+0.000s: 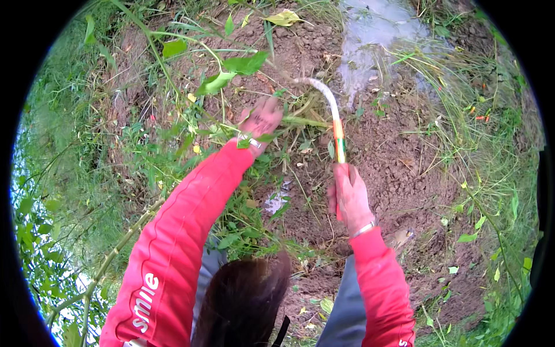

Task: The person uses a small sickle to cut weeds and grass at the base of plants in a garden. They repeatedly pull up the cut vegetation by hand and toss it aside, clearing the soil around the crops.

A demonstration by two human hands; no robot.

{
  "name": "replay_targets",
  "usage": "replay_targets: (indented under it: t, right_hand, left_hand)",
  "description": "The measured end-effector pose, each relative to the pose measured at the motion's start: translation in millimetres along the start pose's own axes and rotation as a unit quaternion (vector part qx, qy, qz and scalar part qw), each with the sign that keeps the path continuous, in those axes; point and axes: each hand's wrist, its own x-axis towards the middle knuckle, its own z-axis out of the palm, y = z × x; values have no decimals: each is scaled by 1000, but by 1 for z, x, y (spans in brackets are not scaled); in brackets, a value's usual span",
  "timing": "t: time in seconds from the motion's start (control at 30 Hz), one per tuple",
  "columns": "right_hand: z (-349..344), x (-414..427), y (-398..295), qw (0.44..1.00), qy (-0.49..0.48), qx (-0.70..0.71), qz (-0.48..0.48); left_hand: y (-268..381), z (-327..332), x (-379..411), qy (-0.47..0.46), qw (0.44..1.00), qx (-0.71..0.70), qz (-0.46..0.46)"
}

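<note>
My right hand (352, 195) grips the bright red, orange and yellow handle of a sickle (340, 143). Its pale curved blade (326, 91) arcs up and to the left, just above the ground. Left of the blade, my left hand (262, 118) reaches down among weeds and is blurred. Whether its fingers hold any stalks is hidden. A thick green stem (305, 121) lies between this hand and the sickle, over flattened dry stalks (310, 104).
Leafy branches (212, 82) hang across the upper left, partly over my left wrist. A woody stem (106, 262) rises at lower left. Cloudy water (377, 26) lies at the top, beside bare brown soil (394, 160). Tall grass (455, 95) grows at right, with small red-orange bits (482, 117).
</note>
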Motion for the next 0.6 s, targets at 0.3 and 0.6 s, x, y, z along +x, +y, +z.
replay_targets:
  t: [0.3,0.6]
  right_hand:
    - [-27,-40,40,996,83,-28,-21]
    - [-26,8,101,885,151,-441,-23]
  left_hand:
    - [28,50,1,-300,925,14,-235]
    - [56,122,-61,-334,890,3,-311]
